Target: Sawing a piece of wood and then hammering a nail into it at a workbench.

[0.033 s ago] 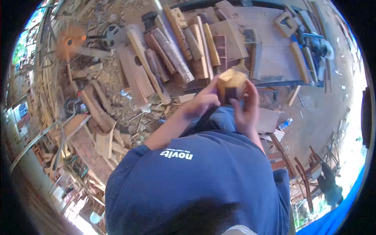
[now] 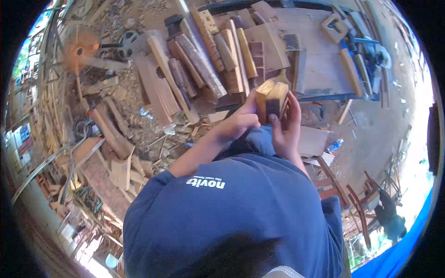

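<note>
I hold a pale wooden block (image 2: 277, 95) in front of my lap, with a dark patch low on the side facing me. A second yellowish wooden piece (image 2: 261, 103) seems to lie against its left side; whether the two are joined I cannot tell. My left hand (image 2: 243, 121) is closed around the left side, its fingertips partly hidden. From the right, my right hand (image 2: 288, 127) grips the block, thumb on the dark patch and fingers along the far right edge. Just beyond the block, a brush-like tool (image 2: 281, 76) lies on the work table (image 2: 320, 76).
Several wooden strips and boards (image 2: 199, 65) lie across the table's left part. A frame-shaped wooden piece (image 2: 334, 28) and tools sit at its far right. An orange spinning wheel (image 2: 79, 51) is at the far left. Wood scraps (image 2: 123, 169) and a plastic bottle (image 2: 334, 145) lie on the ground.
The wooden block has turned slightly in my hands, so the line between its two parts and the dark patch show more plainly. Both hands keep their hold.
</note>
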The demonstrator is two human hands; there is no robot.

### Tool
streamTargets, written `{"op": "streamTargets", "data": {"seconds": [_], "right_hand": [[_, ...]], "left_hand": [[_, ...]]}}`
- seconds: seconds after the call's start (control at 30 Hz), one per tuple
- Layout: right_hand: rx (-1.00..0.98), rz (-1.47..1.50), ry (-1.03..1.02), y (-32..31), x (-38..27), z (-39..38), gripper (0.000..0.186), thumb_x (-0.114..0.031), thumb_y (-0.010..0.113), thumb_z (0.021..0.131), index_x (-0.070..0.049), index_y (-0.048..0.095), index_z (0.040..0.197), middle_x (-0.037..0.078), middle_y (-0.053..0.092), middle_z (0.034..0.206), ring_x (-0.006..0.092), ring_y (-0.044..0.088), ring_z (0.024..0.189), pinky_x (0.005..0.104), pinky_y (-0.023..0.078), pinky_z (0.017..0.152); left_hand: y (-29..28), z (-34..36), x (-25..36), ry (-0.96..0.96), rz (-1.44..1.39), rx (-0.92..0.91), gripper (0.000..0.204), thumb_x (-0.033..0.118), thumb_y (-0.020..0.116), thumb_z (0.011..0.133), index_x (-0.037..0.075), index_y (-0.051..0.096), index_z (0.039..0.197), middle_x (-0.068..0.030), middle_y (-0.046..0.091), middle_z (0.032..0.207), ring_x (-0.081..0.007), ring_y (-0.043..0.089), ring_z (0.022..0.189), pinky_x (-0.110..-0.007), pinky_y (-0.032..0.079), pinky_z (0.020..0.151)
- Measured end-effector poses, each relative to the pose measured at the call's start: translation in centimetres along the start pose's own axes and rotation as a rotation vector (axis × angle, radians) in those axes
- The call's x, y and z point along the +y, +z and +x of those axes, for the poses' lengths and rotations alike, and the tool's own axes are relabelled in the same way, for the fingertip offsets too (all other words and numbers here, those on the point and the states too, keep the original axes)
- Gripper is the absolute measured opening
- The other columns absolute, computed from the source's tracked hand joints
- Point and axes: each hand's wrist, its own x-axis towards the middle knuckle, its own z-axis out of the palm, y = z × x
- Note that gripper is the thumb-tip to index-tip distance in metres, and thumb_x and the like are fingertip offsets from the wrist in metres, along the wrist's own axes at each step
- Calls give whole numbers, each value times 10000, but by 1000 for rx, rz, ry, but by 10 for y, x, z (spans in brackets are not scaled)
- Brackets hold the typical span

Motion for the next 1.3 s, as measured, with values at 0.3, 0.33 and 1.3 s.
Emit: {"op": "streamTargets", "data": {"seconds": [0.3, 0.33, 1.3], "right_hand": [[-58, 112, -66, -8, 3, -28, 895, 44, 730, 802, -78, 165, 1485, 184, 387, 1424, 269, 466, 1297, 413, 425, 1048], [-40, 103, -40, -9, 5, -31, 913, 41, 738, 794, -91, 149, 1479, 193, 388, 1417, 270, 470, 1293, 415, 431, 1041], [190, -452, 265, -269, 148, 171, 836, -126, 792, 769, -71, 304, 1446, 167, 533, 1291, 256, 562, 1182, 379, 487, 965]], "left_hand": [[14, -13, -7, 46, 176, -174, 1022, 0, 474, 636, 111, -3, 1533, -168, 230, 1520, -267, 271, 1430, -384, 210, 1171], [12, -13, -12, -34, 183, -179, 1020, -2, 472, 642, 106, -11, 1533, -167, 215, 1522, -266, 264, 1428, -383, 196, 1172], [41, 206, -97, -83, 1587, 153, 645, 240, 589, 923, 22, 329, 1471, -216, 282, 1551, -387, 241, 1454, -474, 192, 1199]]}}
